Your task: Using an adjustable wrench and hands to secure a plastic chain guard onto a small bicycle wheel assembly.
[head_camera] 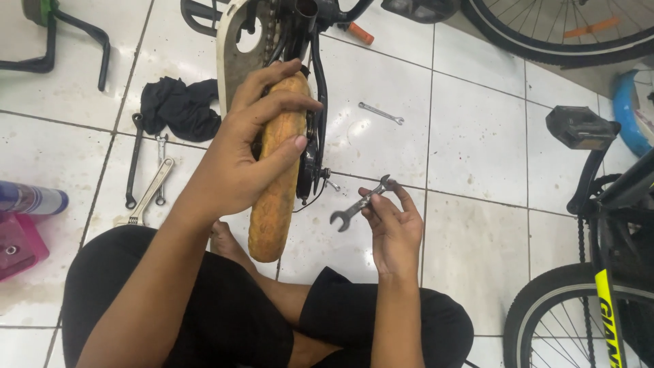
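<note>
My left hand (pixel 240 153) grips the worn orange-brown tyre (pixel 276 184) of a small bicycle wheel that stands upright in front of me on the white tiled floor. The wheel sits in a black bicycle frame (pixel 315 88) with a white chain guard (pixel 231 51) to its left. My right hand (pixel 392 228) holds a small double-ended open spanner (pixel 359 203) just right of the wheel, close to the axle nut (pixel 325 176). I sit on the floor in black trousers.
A black rag (pixel 180 105), an adjustable wrench (pixel 151 191) and two spanners (pixel 134 160) lie at left. Another spanner (pixel 381 113) lies on the tiles behind. A second bicycle with pedal (pixel 579 126) and wheel (pixel 579 320) stands at right; a spray can (pixel 30 197) and pink box (pixel 20 245) at far left.
</note>
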